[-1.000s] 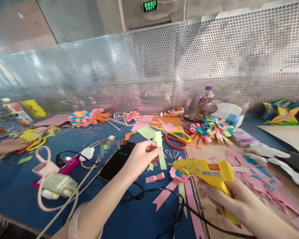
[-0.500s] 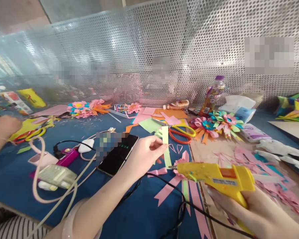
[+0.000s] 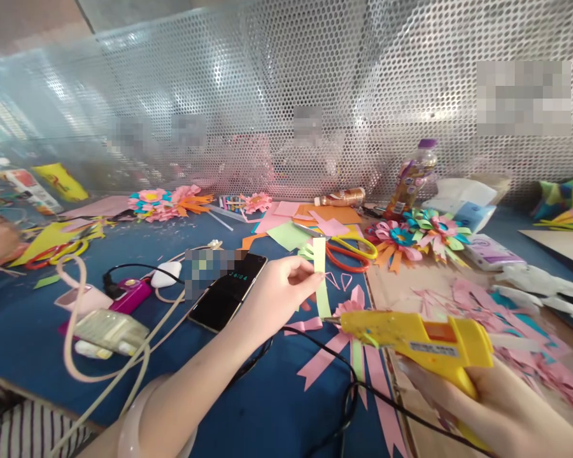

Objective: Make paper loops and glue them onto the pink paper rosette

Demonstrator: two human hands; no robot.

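My left hand (image 3: 289, 286) pinches a pale green paper strip (image 3: 319, 261) and holds it upright over the blue table. In my right hand (image 3: 496, 407) is a yellow hot glue gun (image 3: 410, 334), gripped by its handle and pointing left. Its metal nozzle is at the lower end of the strip; whether they touch, I cannot tell. Beneath the nozzle lies a pink paper ribbon flower (image 3: 358, 308) with long pink and green tails, partly hidden by the gun. Two small pink folded loops (image 3: 345, 280) lie just beyond the strip.
A phone (image 3: 226, 289), power strip (image 3: 112, 334) and cables lie left. Scissors with red and yellow handles (image 3: 348, 257), paper sheets (image 3: 286, 235) and finished paper flowers (image 3: 437, 235) sit farther back. A black cord crosses in front. Another person's hand (image 3: 0, 242) is at far left.
The view has shifted slightly. My left hand still holds the green strip and my right hand the glue gun, with the nozzle still by the strip's lower end.
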